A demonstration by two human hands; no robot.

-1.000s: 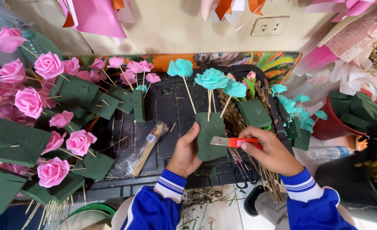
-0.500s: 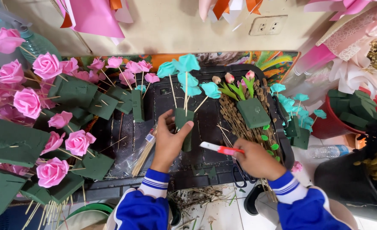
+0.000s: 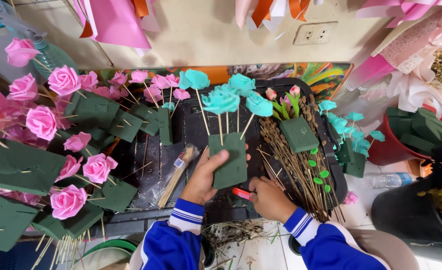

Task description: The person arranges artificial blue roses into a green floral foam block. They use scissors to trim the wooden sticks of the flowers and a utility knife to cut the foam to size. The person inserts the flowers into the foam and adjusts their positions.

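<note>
Left hand [image 3: 208, 176] wrapped around a dark green foam block [image 3: 228, 161], thumb across the front face, fingers behind; block held upright over the black tray [image 3: 331, 165], near its middle; four teal paper roses [image 3: 222, 100] on thin wooden sticks stand planted in the block's top, spreading slightly apart, heads well above the foam

Right hand [image 3: 270, 199] just below and right of the block, curled shut on a red-handled tool [image 3: 241, 193]; only the red handle end shows, so blade or tip cannot be told; hand rests low against the tray's front edge, close to the block's lower corner but apart from it

Step in hand, as judged: block of finished teal flowers lifted and steadied while the tool is brought to its base or side; trimming or fixing seems likely, not certain

Next move calls for: a firm left grip so the sticks do not wobble; tool kept clear of the thumb; block kept level, as the roses sit top-heavy

Surroundings: bundle of bare sticks in a clear sleeve [image 3: 176, 175] left of the hand; smaller foam block with tulip buds [image 3: 299, 133] to the right among dried stems; pink roses on foam [image 3: 68, 150] fill the left side
</note>
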